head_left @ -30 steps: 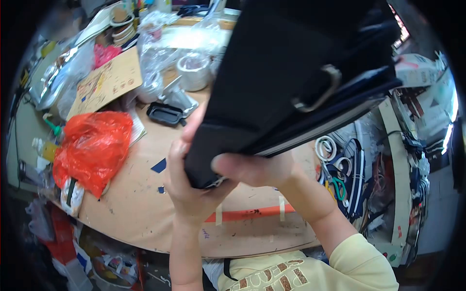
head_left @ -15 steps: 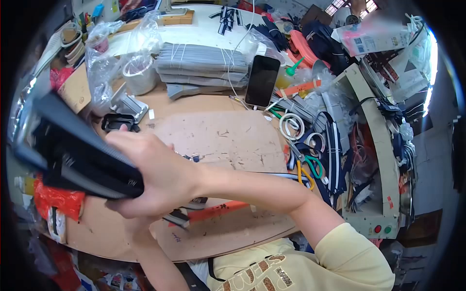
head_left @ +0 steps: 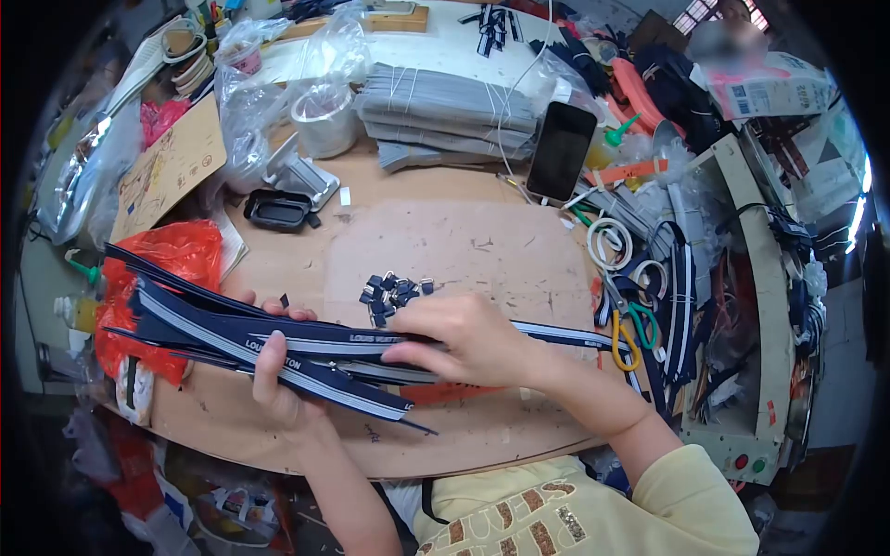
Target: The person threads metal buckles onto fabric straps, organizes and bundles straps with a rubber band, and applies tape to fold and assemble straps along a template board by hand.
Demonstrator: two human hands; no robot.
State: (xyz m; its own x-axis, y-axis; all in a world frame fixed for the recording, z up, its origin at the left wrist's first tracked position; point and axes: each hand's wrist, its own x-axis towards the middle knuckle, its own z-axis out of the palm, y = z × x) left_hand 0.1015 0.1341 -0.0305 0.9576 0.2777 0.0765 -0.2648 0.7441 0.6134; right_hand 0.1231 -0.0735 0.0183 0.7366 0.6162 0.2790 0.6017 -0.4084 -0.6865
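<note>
A bundle of dark blue zipper strips with white stripes and lettering (head_left: 199, 326) lies across my left hand (head_left: 287, 380), whose thumb presses on top while its fingertips show beyond the far edge. My right hand (head_left: 454, 341) pinches the right part of the strips, thumb and fingers closed on them. Just beyond my right hand, a small pile of dark pieces with metal bits (head_left: 394, 292) sits on the board. Another striped strip (head_left: 565, 334) runs from behind my right hand toward the scissors (head_left: 623, 343).
An open black case (head_left: 278, 211) lies at the back left, near a white tub (head_left: 324, 120). Stacked grey strips (head_left: 445, 107) and a phone (head_left: 562, 150) are at the back. A red plastic bag (head_left: 162, 278) is at the left. Another person (head_left: 732, 37) appears at the back right.
The strips, raised and blurred at the left before, are now lower and spread across my left hand. My right hand has moved right along them. The view has shifted, uncovering the small pile.
</note>
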